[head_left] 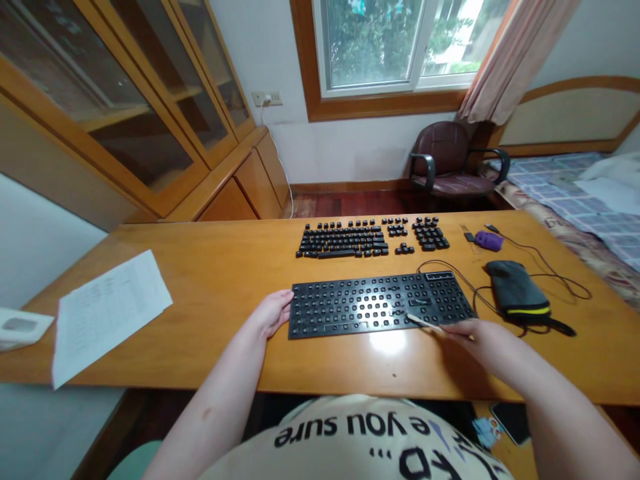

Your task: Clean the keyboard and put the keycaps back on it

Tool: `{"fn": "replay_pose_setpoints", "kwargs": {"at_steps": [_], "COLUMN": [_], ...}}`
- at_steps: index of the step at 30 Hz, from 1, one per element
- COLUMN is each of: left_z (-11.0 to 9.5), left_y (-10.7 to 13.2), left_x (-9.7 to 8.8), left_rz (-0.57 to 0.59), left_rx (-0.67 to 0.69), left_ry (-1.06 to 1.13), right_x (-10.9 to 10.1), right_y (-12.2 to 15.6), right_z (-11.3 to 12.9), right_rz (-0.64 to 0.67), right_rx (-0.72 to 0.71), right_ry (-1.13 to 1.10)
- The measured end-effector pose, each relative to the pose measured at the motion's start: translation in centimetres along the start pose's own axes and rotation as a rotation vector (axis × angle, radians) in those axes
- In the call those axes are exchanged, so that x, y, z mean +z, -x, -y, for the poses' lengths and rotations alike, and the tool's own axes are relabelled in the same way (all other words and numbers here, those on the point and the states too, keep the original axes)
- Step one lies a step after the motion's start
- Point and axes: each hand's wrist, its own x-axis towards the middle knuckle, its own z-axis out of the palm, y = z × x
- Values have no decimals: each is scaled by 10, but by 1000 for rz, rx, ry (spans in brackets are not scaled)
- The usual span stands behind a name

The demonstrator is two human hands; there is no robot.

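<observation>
A black keyboard (350,307) without its keycaps lies on the wooden desk in front of me, its rows of small switches bare. My left hand (276,312) grips its left edge, thumb and fingers at the corner. Between the fingers of my right hand (465,330) is a thin pale stick (424,322). Its tip touches or hovers just above the switches right of the middle; I cannot tell which. Behind the keyboard the loose black keycaps (343,240) are laid out in keyboard order.
To the right lie a grey pouch (517,290) with a yellow stripe, a purple bundle (489,241) and black cables (543,250). Paper sheets (110,307) and a white object (24,328) are at the left. A phone (511,423) rests below the desk's front edge.
</observation>
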Motion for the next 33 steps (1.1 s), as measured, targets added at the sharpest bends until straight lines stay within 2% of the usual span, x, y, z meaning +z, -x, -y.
{"fn": "replay_pose_setpoints", "kwargs": {"at_steps": [3, 5, 8, 12, 15, 19, 23, 25, 29, 33], "left_z": [-2, -2, 2, 10, 13, 11, 8, 7, 5, 6], "left_y": [2, 1, 0, -2, -5, -13, -21, -21, -16, -10], "left_x": [3, 5, 7, 9, 7, 0, 0, 5, 18, 30], "left_rz": [-32, -63, -143, -181, -209, -277, -316, -355, -396, -441], "left_rx": [-6, 6, 61, 164, 267, 312, 370, 409, 471, 479], "left_ry": [5, 10, 21, -5, -112, -242, -435, -589, -921, -1057], "right_x": [-4, -17, -40, -58, -60, -56, -50, -48, -43, -34], "right_y": [3, 7, 14, 19, 21, 16, 5, 0, 5, 22], "right_z": [-19, -38, -66, -90, -108, -142, -173, -179, -186, -204], "right_rz": [172, 162, 64, -169, -265, -382, -381, -383, -390, -342], "right_rx": [91, 151, 198, 425, 565, 710, 877, 860, 718, 749], "right_ry": [-100, -125, -160, -75, -1, 1, -23, -21, -9, -46]}}
